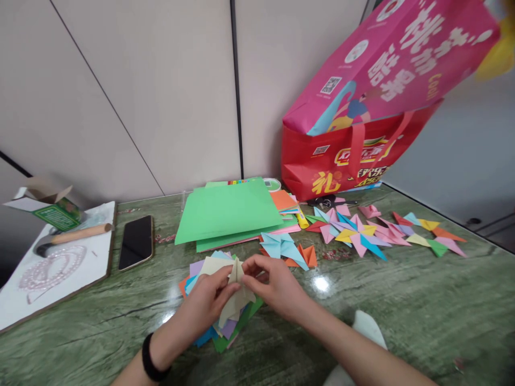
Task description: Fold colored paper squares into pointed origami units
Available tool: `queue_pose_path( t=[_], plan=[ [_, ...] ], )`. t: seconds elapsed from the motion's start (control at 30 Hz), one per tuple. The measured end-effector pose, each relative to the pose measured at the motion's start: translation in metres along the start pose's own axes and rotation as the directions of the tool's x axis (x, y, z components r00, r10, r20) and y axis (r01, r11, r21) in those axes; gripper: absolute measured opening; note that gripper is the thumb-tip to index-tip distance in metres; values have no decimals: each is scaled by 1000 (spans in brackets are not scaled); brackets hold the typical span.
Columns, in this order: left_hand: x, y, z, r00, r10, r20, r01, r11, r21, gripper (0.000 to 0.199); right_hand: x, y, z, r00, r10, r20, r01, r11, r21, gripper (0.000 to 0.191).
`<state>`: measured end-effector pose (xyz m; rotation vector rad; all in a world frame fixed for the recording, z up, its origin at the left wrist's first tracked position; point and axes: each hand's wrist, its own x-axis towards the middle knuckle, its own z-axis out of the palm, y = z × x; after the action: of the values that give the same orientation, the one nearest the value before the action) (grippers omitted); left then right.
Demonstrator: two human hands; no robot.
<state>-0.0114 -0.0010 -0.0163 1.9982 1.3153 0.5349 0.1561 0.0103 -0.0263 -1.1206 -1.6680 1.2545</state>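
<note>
A small cream sheet of paper, folded to a point (236,272), is pinched between both my hands. My left hand (215,292) grips its left side with thumb and forefinger, a black band round the wrist. On the opposite edge, my right hand (273,281) closes thumb and fingers on the paper. Beneath them lies a loose, fanned pile of coloured paper squares (241,324) in green, blue, purple and cream. Just beyond my right hand rest a light blue folded paper piece (279,245) and an orange one (308,256).
Behind the hands is a stack of green sheets (229,209) with a yellow glue stick (302,219). Folded paper stars (358,233) and black scissors (325,201) lie right, before a red bag (317,161). Left are a phone (137,242), a white board (96,252) and a hammer-like tool (80,234).
</note>
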Motion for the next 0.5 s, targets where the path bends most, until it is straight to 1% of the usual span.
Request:
queue_pose_path(
  t=[0.07,0.13,0.2,0.27,0.33,0.37,0.43,0.5],
  plan=[
    [0,0,0,1000,-10,11,10,1000,-26,16,0,0,0,1000,26,14,-27,997,79,3],
    [1,2,-1,1000,-9,15,10,999,-52,18,0,0,-1,995,71,65,-81,982,173,5],
    [1,4,-2,1000,-4,-2,4,999,-51,21,0,0,-1,992,94,79,-108,974,199,3],
    [1,5,-2,1000,2,-20,-2,999,-41,25,-1,-1,-2,997,68,44,-74,986,148,7],
    [1,6,-2,1000,4,-5,-4,999,-40,27,-1,-2,-2,999,32,-14,-31,994,103,7],
    [0,6,-2,1000,1,11,0,999,-39,28,-1,-2,-3,999,26,-41,-22,994,103,4],
    [0,7,-1,999,-9,44,11,999,-38,28,0,-2,-3,997,35,-74,-25,991,133,7],
    [0,8,-1,998,-19,61,22,999,-44,28,1,-2,-3,997,50,-66,-39,987,153,7]
  ],
)
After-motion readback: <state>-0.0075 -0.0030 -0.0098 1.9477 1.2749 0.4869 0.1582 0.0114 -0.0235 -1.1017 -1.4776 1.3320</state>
